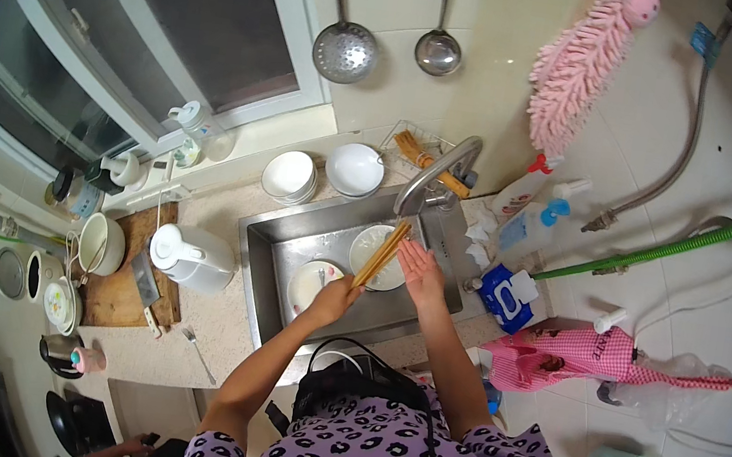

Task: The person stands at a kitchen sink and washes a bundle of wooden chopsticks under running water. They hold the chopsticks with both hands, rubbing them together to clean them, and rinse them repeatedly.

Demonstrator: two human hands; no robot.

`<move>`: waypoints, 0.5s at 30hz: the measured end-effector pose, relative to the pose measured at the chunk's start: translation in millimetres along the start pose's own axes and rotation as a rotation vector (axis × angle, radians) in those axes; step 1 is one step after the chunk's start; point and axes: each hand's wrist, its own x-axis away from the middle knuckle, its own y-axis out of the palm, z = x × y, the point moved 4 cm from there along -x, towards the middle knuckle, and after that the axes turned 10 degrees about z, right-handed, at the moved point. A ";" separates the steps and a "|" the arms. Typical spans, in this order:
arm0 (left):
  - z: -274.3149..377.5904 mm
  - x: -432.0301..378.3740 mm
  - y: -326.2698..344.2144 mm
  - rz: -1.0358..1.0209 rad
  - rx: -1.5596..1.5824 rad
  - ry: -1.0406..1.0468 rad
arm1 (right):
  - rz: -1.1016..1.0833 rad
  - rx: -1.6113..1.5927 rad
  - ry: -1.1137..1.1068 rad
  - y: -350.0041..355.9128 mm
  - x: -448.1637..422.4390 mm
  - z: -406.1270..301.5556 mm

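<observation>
A bundle of wooden chopsticks (pixel 382 256) is gripped at its near end by my left hand (pixel 332 302), over the stainless steel sink (pixel 280 237). The bundle's far end reaches below the curved faucet (pixel 432 168). My right hand (pixel 421 273) is beside the chopsticks with its palm turned up and its fingers extended; I see nothing held in it. Under the chopsticks, a white bowl (pixel 363 246) sits in the sink, partly hidden. To its left in the basin is a plate (pixel 303 283) with a utensil on it.
Stacked white bowls (pixel 289 176) and another bowl stack (pixel 355 167) stand behind the sink. Left are an electric kettle (pixel 190 256) and a cleaver (pixel 144 280) on a cutting board (pixel 111 294). A fork (pixel 198 352) lies near the counter edge. Another person's hand (pixel 135 447) shows lower left.
</observation>
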 end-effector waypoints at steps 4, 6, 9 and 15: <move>5.3 -6.9 19.4 0.077 0.040 0.009 | 0.030 0.040 -0.233 -6.6 -9.4 3.9; 10.5 -4.9 24.8 0.037 0.039 -0.048 | 0.066 0.020 -0.314 -15.5 -13.9 0.1; 9.4 2.7 31.6 0.030 0.095 -0.078 | 0.177 -0.067 -0.320 -39.0 -14.7 0.7; 11.4 4.9 37.7 -0.230 0.460 -0.277 | -0.015 -0.149 0.009 -7.8 -14.8 31.6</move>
